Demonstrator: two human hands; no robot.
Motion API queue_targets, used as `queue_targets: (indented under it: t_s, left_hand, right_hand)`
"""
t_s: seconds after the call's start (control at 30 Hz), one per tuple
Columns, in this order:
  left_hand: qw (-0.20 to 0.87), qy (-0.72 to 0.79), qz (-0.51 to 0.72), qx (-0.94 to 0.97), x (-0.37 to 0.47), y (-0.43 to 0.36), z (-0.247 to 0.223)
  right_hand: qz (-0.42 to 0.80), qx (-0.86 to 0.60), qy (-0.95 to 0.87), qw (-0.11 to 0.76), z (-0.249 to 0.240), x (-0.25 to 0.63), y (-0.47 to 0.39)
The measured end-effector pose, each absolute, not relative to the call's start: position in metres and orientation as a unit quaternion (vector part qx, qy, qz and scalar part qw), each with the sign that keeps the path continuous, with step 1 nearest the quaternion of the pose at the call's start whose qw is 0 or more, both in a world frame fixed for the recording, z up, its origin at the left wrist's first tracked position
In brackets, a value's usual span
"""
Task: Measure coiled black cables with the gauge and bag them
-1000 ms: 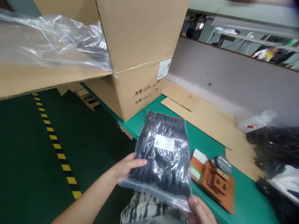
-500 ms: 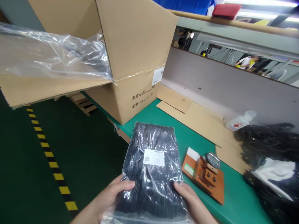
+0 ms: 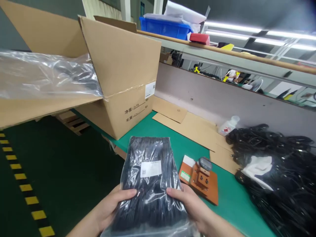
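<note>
Between my two hands is a clear plastic bag (image 3: 150, 151) packed with thin black strands that look like cables, with a white label (image 3: 151, 169) on its upper face. My left hand (image 3: 115, 202) grips its left edge, thumb on top and fingers hidden beneath. On the right edge, my right hand (image 3: 189, 199) grips the same way. Just right of the bag, an orange-brown fixture with a round digital gauge (image 3: 205, 163) lies on the green table (image 3: 229, 197). Beyond the bag stands a large open cardboard box (image 3: 125, 98), a clear plastic liner (image 3: 49, 74) hanging over its flap.
Flat cardboard sheets (image 3: 190, 128) lie along the back panel. A white bottle (image 3: 228, 126) and a heap of black cables (image 3: 291, 171) with a white cloth (image 3: 258, 165) occupy the right. Overhead, a shelf holds a blue bin (image 3: 165, 28). A person (image 3: 232, 75) is far behind.
The view has tilted up and turned right, so the box, bag and fixture sit further left in it. Both hands keep their hold on the bag, my right thumb slightly further in.
</note>
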State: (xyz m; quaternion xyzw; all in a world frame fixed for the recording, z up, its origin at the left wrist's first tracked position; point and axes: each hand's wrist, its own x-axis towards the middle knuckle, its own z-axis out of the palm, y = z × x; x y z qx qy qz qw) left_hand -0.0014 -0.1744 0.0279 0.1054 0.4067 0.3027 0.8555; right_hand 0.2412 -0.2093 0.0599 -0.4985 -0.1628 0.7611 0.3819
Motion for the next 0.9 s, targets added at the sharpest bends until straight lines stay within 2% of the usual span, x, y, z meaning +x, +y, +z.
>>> queue_targets:
  t_s: [0.17,0.27,0.4,0.47,0.53,0.7,0.9]
  left_hand:
    - [0.811,0.466,0.340,0.097,0.016,-0.186,0.079]
    - [0.810,0.452,0.353,0.118,0.028,-0.180,0.102]
    - [0.807,0.406,0.368,0.221,0.059,-0.138,0.116]
    - [0.802,0.378,0.376,0.269,0.083,-0.102,0.117]
    - [0.795,0.349,0.394,0.301,0.113,-0.061,0.115]
    - [0.775,0.334,0.449,0.295,0.189,0.046,0.096]
    - [0.728,0.350,0.534,0.249,0.238,0.140,0.063]
  right_hand:
    - [0.770,-0.490,-0.177,0.367,0.092,0.259,-0.204]
    - [0.774,-0.488,-0.195,0.352,0.115,0.279,-0.195]
    - [0.726,-0.505,-0.280,0.373,0.138,0.318,-0.161]
    - [0.685,-0.539,-0.327,0.366,0.147,0.343,-0.129]
    - [0.630,-0.584,-0.399,0.319,0.153,0.370,-0.089]
    - [0.583,-0.619,-0.447,0.277,0.154,0.428,0.027]
    - [0.507,-0.644,-0.535,0.205,0.141,0.464,0.162]
